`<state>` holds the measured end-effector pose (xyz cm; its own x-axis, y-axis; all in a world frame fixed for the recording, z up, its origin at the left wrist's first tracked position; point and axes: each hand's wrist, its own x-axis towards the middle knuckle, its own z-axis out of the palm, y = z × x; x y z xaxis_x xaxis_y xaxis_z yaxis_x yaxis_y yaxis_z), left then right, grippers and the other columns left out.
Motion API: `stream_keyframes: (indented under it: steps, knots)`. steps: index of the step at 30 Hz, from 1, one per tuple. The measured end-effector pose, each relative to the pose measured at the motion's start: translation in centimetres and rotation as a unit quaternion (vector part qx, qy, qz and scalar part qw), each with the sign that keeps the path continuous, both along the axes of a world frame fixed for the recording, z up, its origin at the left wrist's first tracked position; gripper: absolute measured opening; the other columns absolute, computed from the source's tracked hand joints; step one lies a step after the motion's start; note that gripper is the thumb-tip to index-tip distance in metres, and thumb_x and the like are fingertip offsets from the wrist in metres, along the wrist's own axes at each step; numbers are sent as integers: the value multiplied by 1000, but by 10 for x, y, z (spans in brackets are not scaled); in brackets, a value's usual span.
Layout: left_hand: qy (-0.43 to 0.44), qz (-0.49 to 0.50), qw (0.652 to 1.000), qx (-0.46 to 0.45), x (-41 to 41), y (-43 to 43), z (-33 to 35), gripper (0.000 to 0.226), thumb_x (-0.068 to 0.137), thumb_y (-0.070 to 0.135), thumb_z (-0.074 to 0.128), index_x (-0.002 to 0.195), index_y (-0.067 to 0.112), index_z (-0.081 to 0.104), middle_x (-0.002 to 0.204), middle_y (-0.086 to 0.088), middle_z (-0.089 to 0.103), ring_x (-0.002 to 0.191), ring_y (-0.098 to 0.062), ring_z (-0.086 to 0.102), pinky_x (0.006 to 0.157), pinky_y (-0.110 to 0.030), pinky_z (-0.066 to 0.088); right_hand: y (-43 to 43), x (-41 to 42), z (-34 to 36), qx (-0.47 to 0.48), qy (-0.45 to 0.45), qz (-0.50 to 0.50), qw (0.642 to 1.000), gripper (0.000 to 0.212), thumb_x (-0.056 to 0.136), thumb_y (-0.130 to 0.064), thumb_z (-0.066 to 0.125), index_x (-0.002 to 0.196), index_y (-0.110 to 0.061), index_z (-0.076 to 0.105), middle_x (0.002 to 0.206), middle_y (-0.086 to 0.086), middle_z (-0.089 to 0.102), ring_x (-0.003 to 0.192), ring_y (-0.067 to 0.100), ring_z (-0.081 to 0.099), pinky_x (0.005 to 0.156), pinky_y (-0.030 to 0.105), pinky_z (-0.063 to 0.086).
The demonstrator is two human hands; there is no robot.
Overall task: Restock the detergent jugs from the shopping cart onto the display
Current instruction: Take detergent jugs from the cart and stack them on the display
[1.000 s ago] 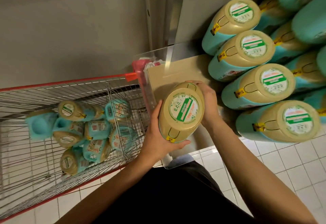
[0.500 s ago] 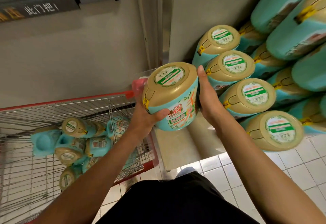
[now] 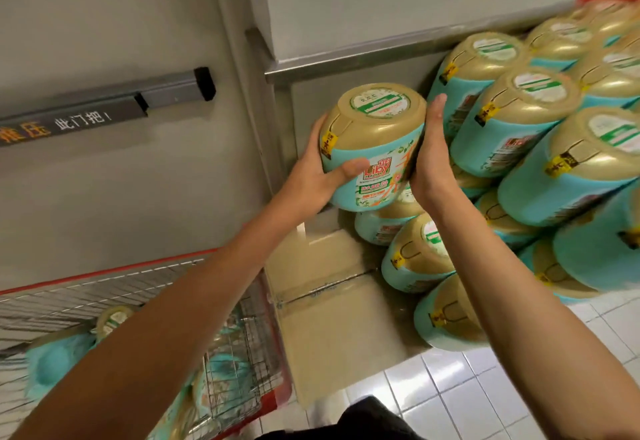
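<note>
One detergent jug [image 3: 372,148] was held between two hands, the left hand [image 3: 322,172] and the right hand [image 3: 429,162]. The display jugs [image 3: 530,117] numbered roughly twelve, since blur hid the far rows. One shopping cart [image 3: 104,273] showed three cart jugs [image 3: 114,318]. One door bar [image 3: 166,93] was mounted.

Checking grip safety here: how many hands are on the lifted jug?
2. The left hand grips the jug on its left, thumb across its front; the right hand presses flat against its right side. Neither is hidden.
</note>
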<state>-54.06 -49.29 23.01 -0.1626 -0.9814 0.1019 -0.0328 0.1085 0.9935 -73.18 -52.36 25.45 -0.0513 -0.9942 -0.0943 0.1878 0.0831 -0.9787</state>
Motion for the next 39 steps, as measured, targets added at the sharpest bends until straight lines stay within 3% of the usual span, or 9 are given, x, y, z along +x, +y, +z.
stream_keyframes:
  steps: [3,9,13,16,22,26,31,35,39]
  knots:
    - [-20,-12,1000,-13,-17,-19,4,90,88,43,84,158,36,28,135,26,65,128,1,62,97,-18,55,-21,-14,-2,-20,-45,-6,999,80,106,-70,22,142,-12,63,135,10,72,128,24,68,117,49,48]
    - [-15,34,999,-2,-29,-43,-8,76,95,24,78,157,37,34,144,14,59,131,-1,59,115,-47,50,-43,-26,-20,-69,-2,23,997,98,92,-75,51,157,-4,37,154,20,54,143,33,53,122,57,39]
    - [-45,124,991,-4,-32,-56,-7,78,98,31,74,164,29,33,159,1,49,145,-19,48,118,-52,46,-43,-31,-34,-65,93,38,993,127,73,-75,80,168,-25,11,164,2,44,147,17,48,121,45,41]
    - [-68,152,986,-11,-31,-64,-7,79,98,31,74,165,27,32,162,-1,45,148,-20,45,120,-50,43,-43,-30,-48,-55,174,39,982,129,76,-65,85,169,-31,2,170,-2,31,152,12,39,125,44,37]
    - [-97,161,982,-23,-46,-70,-11,84,98,27,74,167,31,25,166,-1,37,151,-19,38,112,-28,36,-44,-25,-57,-65,241,-22,968,90,95,-50,73,166,-18,27,166,6,36,154,22,36,126,51,35]
    - [-111,142,983,-19,-51,-74,-15,87,99,28,74,167,38,21,167,-1,36,151,-21,39,111,-32,37,-40,-24,-56,-71,251,-48,964,68,100,-49,67,156,-18,43,154,5,51,144,20,48,121,51,41]
    - [-133,114,984,34,-40,-73,-25,82,101,15,69,168,33,24,168,-6,35,150,-30,44,123,-49,39,-32,-14,-55,-44,265,-87,959,70,102,-47,65,160,-19,38,158,4,48,147,20,45,123,47,39]
    - [-121,119,983,63,-19,-40,-46,55,104,22,66,156,29,47,158,-5,50,141,-25,53,115,-41,46,-5,5,-63,-31,256,-164,952,65,102,-34,67,157,-14,38,158,7,42,144,15,44,120,33,37]
    - [-94,151,983,40,28,14,-75,21,106,22,63,123,32,67,132,6,63,117,-8,65,105,-37,52,40,45,-72,-76,214,-181,957,39,103,-22,63,139,-18,50,142,3,53,128,9,52,101,8,41]
